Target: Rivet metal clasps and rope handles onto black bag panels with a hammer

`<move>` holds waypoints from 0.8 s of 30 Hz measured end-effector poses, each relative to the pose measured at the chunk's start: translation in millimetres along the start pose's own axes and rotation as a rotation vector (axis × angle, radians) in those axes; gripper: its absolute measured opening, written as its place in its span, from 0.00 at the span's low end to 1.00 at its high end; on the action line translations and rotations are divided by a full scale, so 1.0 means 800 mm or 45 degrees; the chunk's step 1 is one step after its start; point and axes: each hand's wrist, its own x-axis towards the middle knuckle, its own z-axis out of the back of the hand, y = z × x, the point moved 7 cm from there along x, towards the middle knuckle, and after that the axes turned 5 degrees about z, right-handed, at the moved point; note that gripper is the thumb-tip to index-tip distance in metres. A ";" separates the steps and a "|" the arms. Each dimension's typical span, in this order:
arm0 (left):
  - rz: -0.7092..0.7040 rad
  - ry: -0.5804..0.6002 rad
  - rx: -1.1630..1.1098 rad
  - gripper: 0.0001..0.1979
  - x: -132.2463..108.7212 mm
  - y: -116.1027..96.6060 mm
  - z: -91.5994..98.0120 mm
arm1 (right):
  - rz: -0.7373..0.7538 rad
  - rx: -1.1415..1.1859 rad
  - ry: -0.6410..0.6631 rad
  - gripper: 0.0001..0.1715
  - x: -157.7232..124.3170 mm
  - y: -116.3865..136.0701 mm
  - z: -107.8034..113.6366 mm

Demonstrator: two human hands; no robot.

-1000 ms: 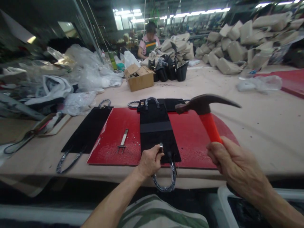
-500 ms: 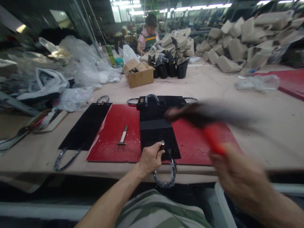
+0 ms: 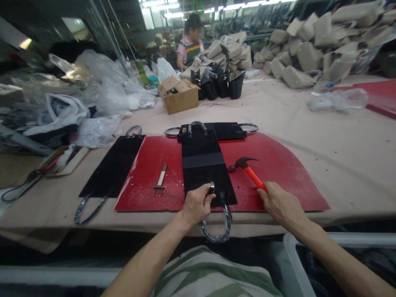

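My left hand (image 3: 198,203) is closed around a short metal punch (image 3: 212,187), held upright on a black bag panel (image 3: 204,175). A wrapped handle (image 3: 217,239) of that panel hangs over the table's front edge. In my right hand (image 3: 280,202) is the orange grip of a claw hammer (image 3: 252,175), its dark head low over the red board (image 3: 278,165), right of the panel. Whether the head touches the board I cannot tell. Left of the panel lies a pronged metal tool (image 3: 160,180) on the same board.
Another black panel with handles (image 3: 111,167) lies to the left, and one more (image 3: 230,130) lies behind. Farther back are a cardboard box (image 3: 181,101), black bags (image 3: 235,85), beige bags (image 3: 309,57) and plastic wrapping (image 3: 108,74). A person (image 3: 191,45) sits across the table.
The hammer, blurred and raised in my right hand before, has come down near the board and is now sharp. My left hand and the punch stay in place.
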 end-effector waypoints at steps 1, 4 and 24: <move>-0.005 0.002 0.000 0.06 0.000 -0.002 0.001 | 0.082 -0.053 -0.110 0.16 0.003 0.013 0.003; -0.012 0.035 0.008 0.05 0.001 -0.006 0.002 | 0.413 0.077 -0.313 0.22 0.001 0.069 0.002; 0.790 -0.027 0.701 0.06 0.035 0.076 0.114 | 0.573 0.293 -0.090 0.40 -0.003 0.141 -0.057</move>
